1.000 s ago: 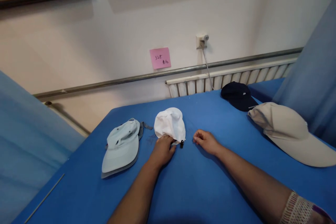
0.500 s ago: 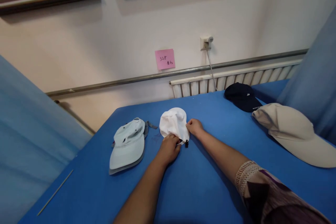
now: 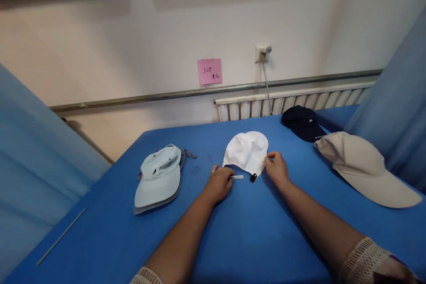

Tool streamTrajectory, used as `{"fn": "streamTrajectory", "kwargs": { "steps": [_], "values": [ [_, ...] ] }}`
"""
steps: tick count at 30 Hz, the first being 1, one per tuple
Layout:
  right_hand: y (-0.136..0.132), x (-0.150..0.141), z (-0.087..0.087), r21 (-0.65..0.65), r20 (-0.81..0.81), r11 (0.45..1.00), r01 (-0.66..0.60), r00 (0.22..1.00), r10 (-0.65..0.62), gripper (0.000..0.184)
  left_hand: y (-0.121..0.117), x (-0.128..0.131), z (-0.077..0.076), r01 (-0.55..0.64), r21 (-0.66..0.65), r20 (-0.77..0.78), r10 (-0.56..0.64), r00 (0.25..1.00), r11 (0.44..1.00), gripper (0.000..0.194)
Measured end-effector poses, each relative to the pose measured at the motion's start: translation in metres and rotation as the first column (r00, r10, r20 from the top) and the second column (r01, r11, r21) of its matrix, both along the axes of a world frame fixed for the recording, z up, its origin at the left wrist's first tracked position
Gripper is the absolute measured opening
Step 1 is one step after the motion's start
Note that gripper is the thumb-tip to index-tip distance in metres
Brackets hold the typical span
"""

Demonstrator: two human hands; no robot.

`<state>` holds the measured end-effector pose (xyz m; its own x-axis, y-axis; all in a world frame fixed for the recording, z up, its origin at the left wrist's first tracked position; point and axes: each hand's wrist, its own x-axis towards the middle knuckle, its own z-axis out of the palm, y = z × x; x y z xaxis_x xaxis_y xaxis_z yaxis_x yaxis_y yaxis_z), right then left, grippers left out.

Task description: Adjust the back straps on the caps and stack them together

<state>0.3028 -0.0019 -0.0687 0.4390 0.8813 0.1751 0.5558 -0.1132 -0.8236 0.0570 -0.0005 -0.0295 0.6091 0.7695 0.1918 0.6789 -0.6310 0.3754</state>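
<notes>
A white cap (image 3: 245,153) lies on the blue-covered table (image 3: 253,239) with its opening toward me. On its near edge sits a dark buckle (image 3: 253,177). My left hand (image 3: 218,183) is closed at the cap's near left edge, and a short white strap (image 3: 237,177) sticks out from its fingers. At the right edge, my right hand (image 3: 277,169) pinches the cap's fabric between thumb and fingers. Left of the cap rest two stacked caps, a pale blue cap (image 3: 156,182) on top of a grey one (image 3: 156,206).
A beige cap (image 3: 362,159) and a navy cap (image 3: 301,122) lie at the right. A thin stick (image 3: 61,236) is near the left edge. Behind the table are a radiator (image 3: 246,108), a rail (image 3: 159,96) and a plugged-in cord (image 3: 266,80). Curtains (image 3: 43,177) hang at both sides.
The white cap has moved to the right and lies more spread out. My right hand has gone right with it. The white strap now shows beyond my left fingers.
</notes>
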Motion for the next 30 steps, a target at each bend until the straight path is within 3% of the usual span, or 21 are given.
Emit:
{"fn": "streamTrajectory", "kwargs": {
  "steps": [2,4,7,10,14,16,19,21,23,26,30],
  "values": [
    [-0.009,-0.008,0.006,-0.015,0.062,0.998,-0.056,0.996,0.057,0.014,-0.003,0.003,0.000,0.023,0.000,0.013,-0.023,1.000,1.000,0.018],
    [-0.019,-0.019,0.012,-0.081,0.143,0.978,-0.194,0.968,0.204,0.014,-0.005,0.004,0.001,0.035,0.001,0.030,-0.035,0.999,0.999,0.016],
    [-0.030,-0.032,0.018,-0.185,0.255,0.927,-0.326,0.895,0.366,0.030,-0.006,0.005,0.001,0.027,-0.013,0.059,-0.026,0.998,1.000,0.016],
    [-0.034,-0.036,0.020,-0.208,0.352,0.905,-0.371,0.835,0.423,0.031,-0.005,0.006,0.000,0.019,-0.041,0.081,-0.015,0.997,0.999,0.016],
    [-0.030,-0.030,0.017,-0.190,0.379,0.892,-0.410,0.807,0.452,0.010,-0.002,0.006,-0.003,0.010,-0.043,0.099,-0.005,0.995,0.999,0.015],
    [-0.025,-0.025,0.014,-0.162,0.305,0.881,-0.445,0.826,0.474,0.004,-0.002,0.006,-0.004,0.003,-0.044,0.105,0.002,0.994,0.999,0.015],
    [-0.018,-0.018,0.010,-0.115,-0.026,0.854,-0.508,0.861,0.509,0.006,-0.001,0.007,-0.004,-0.011,-0.071,0.113,0.019,0.993,0.997,0.014],
    [-0.014,-0.017,0.006,-0.090,-0.280,0.845,-0.527,0.827,0.487,0.005,-0.001,0.009,-0.003,-0.026,-0.088,0.126,0.037,0.991,0.996,0.015],
    [-0.011,-0.017,0.003,-0.072,-0.404,0.851,-0.520,0.795,0.452,0.004,-0.001,0.010,-0.001,-0.043,-0.096,0.141,0.057,0.988,0.994,0.015],
    [-0.010,-0.016,0.001,-0.063,-0.313,0.863,-0.501,0.831,0.460,0.003,-0.001,0.011,-0.001,-0.063,-0.098,0.152,0.077,0.985,0.993,0.015],
    [-0.017,-0.013,0.005,-0.125,0.000,0.823,-0.553,0.830,0.558,0.011,-0.001,0.010,-0.005,-0.060,-0.095,0.159,0.075,0.984,0.994,0.014]
  ]
}}
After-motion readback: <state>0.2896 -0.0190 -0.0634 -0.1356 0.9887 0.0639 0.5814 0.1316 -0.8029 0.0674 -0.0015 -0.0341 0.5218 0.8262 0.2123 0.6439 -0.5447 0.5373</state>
